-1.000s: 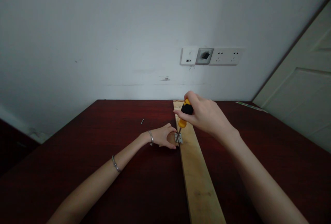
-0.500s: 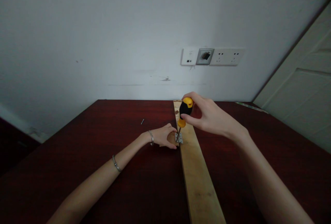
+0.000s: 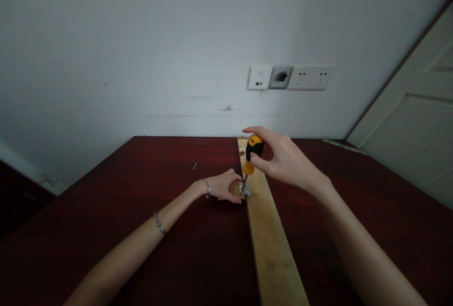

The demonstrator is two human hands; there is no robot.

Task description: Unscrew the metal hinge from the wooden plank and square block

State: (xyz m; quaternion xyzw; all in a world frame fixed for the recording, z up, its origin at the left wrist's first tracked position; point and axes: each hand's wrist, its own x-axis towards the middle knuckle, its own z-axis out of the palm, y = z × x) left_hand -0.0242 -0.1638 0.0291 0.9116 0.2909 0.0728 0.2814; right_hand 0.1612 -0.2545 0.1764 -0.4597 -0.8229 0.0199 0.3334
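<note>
My right hand (image 3: 281,155) grips the black and yellow handle of a screwdriver (image 3: 255,149), thumb on the near side and the index finger lifted over the top. The shaft slants down to a small silver hinge (image 3: 245,188), which spans the seam between a long wooden board (image 3: 271,230) and a small wooden block (image 3: 234,189). My left hand (image 3: 224,187) is closed around that block, thumb and fingers at opposite edges beside the hinge. The screwdriver's tip meets the hinge's left leaf; a screw under it is too small to make out.
A loose screw (image 3: 195,166) lies on the dark red tabletop (image 3: 170,155), left of the board. Behind the table rises a white wall with socket plates (image 3: 307,78). A thin printed strip (image 3: 343,146) lies at the back right, near a white door (image 3: 421,108).
The screwdriver handle has turned a little, and my right hand's fingers have shifted on it, the index finger now straighter. My left hand, the block and the board hold still.
</note>
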